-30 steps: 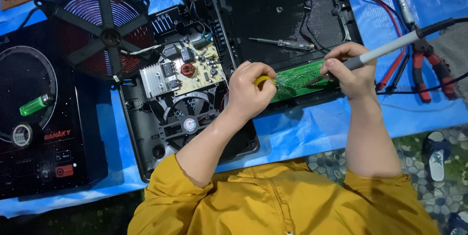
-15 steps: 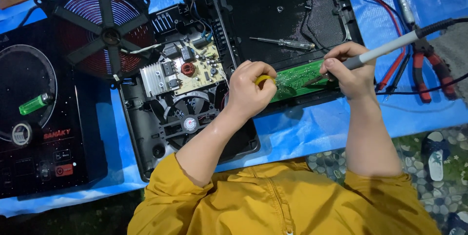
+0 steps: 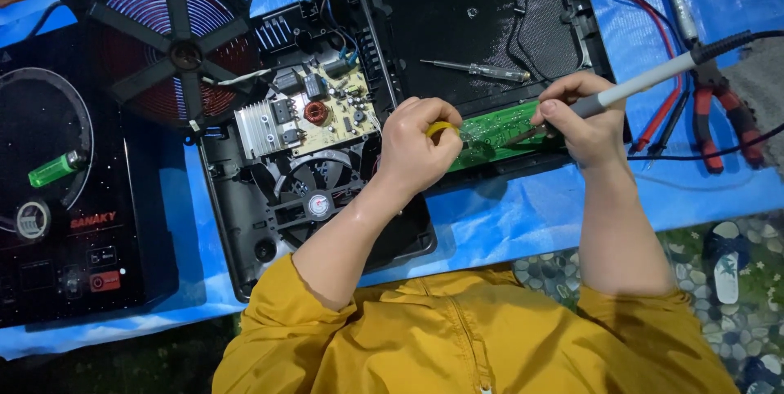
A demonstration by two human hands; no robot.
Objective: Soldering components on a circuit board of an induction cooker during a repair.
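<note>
- Your right hand point(image 3: 590, 120) is closed pen-style in a grip around a grey-handled soldering iron point(image 3: 633, 85). Its long axis slopes from upper right down to lower left, and its tip meets the green circuit board point(image 3: 498, 129).
- Your left hand point(image 3: 418, 149) sits just left of that tip, curled shut on a small yellow item point(image 3: 441, 128) that is too hidden to name. It rests at the board's left end.
- The board lies lengthwise left to right along the lower edge of a black cover panel point(image 3: 490, 18), between your two hands. The right hand is nearer the contact point.
- A slim screwdriver point(image 3: 478, 71) lies on the panel just above the board.
- To the left sit an opened cooker base point(image 3: 310, 157) with a fan, and a round copper coil point(image 3: 175, 51).
- Red-handled pliers point(image 3: 719, 124) lie to the right.
- Everything rests on a blue sheet point(image 3: 506, 214) over the desk. Pebbled floor point(image 3: 735, 312) shows beneath.
</note>
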